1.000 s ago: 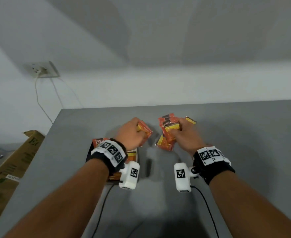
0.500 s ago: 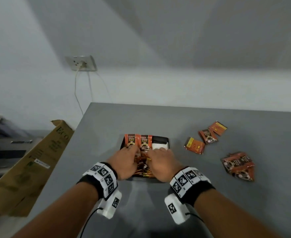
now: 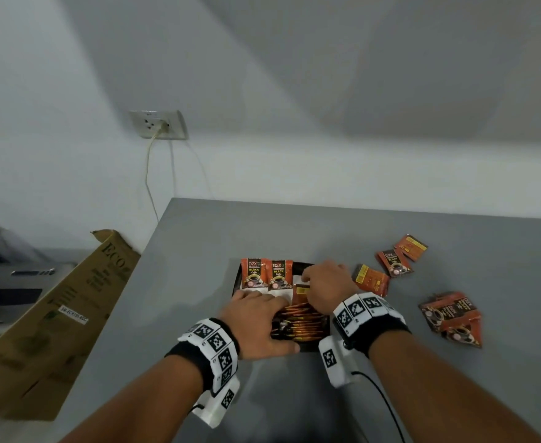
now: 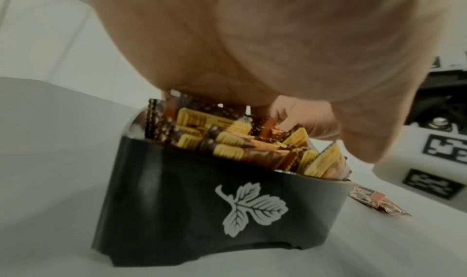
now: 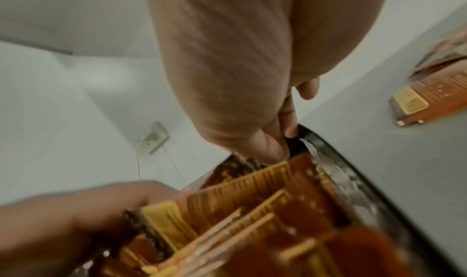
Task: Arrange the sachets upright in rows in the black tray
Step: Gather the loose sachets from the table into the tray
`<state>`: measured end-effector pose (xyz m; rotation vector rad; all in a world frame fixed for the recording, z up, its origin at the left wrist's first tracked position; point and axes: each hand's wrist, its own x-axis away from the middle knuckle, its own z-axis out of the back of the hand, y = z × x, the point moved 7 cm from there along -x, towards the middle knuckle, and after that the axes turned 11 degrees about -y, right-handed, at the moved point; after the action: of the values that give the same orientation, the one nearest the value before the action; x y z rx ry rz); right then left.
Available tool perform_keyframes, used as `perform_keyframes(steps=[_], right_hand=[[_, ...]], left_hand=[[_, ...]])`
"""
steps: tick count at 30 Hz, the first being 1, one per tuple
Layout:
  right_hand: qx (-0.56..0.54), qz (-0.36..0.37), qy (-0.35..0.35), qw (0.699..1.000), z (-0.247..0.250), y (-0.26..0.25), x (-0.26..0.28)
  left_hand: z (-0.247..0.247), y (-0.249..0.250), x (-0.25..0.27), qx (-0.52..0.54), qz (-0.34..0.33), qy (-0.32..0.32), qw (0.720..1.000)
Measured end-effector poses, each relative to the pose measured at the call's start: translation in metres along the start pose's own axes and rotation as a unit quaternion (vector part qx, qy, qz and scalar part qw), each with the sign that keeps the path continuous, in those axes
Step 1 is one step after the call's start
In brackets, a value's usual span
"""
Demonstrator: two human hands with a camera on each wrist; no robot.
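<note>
Head view puts the sachets in 2 places: a packed row [image 3: 299,321] standing on edge in the near half of the black tray [image 3: 236,284], with 2 more upright sachets [image 3: 266,274] facing the camera at its far end, and the rest loose on the table to the right. Those are 3 single sachets [image 3: 390,263] lying flat near the tray and a small heap [image 3: 452,318] farther right.

Judging by the thin, crimped foil edges, each sachet is light, flexible and a little slick. A lone one would likely flop over, so pinching it by the top seam and leaning it against its neighbours looks the safest hold. The packed row should support itself once pressed together.

The left hand [image 3: 258,324] lies flat with fingers spread, resting on the near-left sachet tops. The right hand [image 3: 325,287] reaches down into the far-right part of the tray with fingers bent. The right wrist view shows its fingertips [image 5: 290,130] against the tray's inner edge beside the sachets, but I cannot tell whether they pinch one.

The tray, marked with a white leaf [image 4: 248,206], sits on a plain grey table [image 3: 454,394] that meets a pale wall. A wall socket [image 3: 158,124] with a plugged cord is on the wall, and a cardboard box [image 3: 55,318] leans at the table's left side.
</note>
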<state>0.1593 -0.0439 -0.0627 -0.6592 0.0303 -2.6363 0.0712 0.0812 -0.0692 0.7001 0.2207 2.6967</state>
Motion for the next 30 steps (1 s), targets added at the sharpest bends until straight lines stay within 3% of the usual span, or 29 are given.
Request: perform_keyframes(steps=[7,14,21,25,30], right_hand=[[0.111,0.004,-0.032,0.993,-0.008,-0.012,-0.009],[0.008,0.045,0.014,0.999,0.008,-0.014,0.001],[-0.089,0.099,-0.049,0.990,-0.013,-0.023,0.035],[-0.057,0.121,-0.038,0.990,-0.028,-0.030,0.047],[-0.032,0.135,0.032,0.990,-0.042,-0.031,0.055]], left_hand=[[0.002,0.003,-0.001,-0.007,-0.012,0.012,1.000],[0.002,0.000,-0.002,-0.002,-0.001,0.010,1.000],[0.001,-0.010,-0.007,-0.002,0.014,-0.006,1.000],[-0.001,-0.013,-0.005,-0.015,0.011,0.005,1.000],[-0.006,-0.015,-0.003,-0.032,0.013,0.036,0.999]])
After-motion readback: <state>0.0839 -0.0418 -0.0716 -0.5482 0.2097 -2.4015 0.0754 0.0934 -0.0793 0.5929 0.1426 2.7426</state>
